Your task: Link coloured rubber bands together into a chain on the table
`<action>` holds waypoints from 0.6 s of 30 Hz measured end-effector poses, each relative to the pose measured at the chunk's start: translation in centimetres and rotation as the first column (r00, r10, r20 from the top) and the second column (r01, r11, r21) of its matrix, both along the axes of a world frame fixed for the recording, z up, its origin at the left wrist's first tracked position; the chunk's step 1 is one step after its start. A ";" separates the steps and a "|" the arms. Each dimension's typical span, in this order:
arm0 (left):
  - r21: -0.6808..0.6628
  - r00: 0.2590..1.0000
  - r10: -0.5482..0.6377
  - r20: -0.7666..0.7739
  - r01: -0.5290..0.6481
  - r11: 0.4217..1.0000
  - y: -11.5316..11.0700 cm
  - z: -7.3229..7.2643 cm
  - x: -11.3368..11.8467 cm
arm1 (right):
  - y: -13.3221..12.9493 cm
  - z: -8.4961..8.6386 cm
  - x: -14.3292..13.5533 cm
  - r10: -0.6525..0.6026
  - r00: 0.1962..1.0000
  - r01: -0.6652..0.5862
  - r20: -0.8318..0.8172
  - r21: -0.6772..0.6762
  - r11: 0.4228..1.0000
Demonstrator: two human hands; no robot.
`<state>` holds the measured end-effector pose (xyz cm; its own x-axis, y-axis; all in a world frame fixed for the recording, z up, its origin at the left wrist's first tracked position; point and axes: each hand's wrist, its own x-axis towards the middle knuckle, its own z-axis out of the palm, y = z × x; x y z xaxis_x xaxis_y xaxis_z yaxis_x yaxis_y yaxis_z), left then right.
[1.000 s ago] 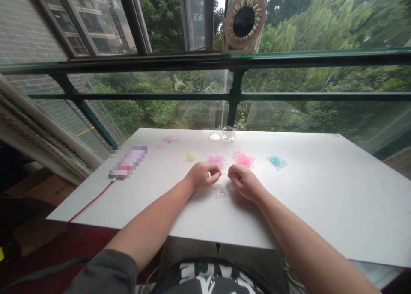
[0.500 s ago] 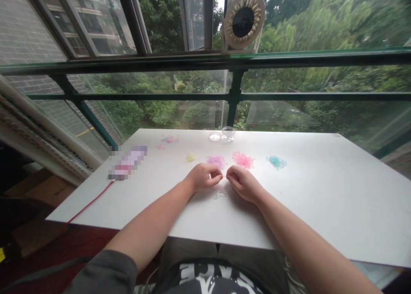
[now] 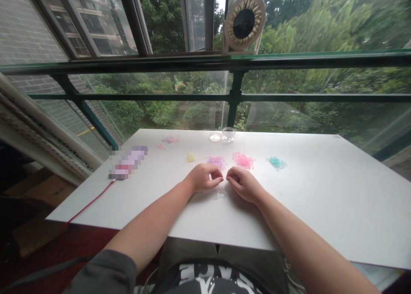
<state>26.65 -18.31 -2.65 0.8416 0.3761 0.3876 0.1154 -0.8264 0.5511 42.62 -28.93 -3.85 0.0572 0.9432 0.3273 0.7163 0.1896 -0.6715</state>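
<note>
Near the middle of the white table (image 3: 321, 212), your left hand (image 3: 202, 177) and right hand (image 3: 243, 181) face each other, fingertips almost meeting. A second ago they stood a touch wider, with a pale strand between them; now that narrow gap shows no strand you could point to. For the work, this suggests it was slackened, let go or tucked inside your grip; you cannot tell which from here. On each hand, your thumb and forefinger look pressed together at the tips, and what they pinch, if anything, is hidden.

Just below your fingertips lie the clear bands (image 3: 220, 194). Beyond your hands, the purple bands (image 3: 216, 161) and pink bands (image 3: 243, 161) sit nearest, with the yellow bands (image 3: 190, 157) to your left and the teal bands (image 3: 276, 162) to your right, none of them shifted. Farther back on your left are the mixed bands (image 3: 170, 139).

At the far edge stands a clear jar (image 3: 228, 136), beside a round lid (image 3: 215, 137); whether the jar holds anything is too faint to tell
</note>
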 end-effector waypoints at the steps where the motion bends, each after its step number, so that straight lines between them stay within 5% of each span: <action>1: 0.005 1.000 0.003 -0.007 -0.003 1.000 0.0 0.0 0.0 | 0.0 0.0 0.0 0.000 1.000 0.000 0.001 0.002 1.000; 18: -0.057 0.999 0.035 0.003 -0.035 0.998 0.5 0.1 -0.3 | 0.3 -0.3 0.7 -0.082 0.996 0.082 0.024 0.024 0.996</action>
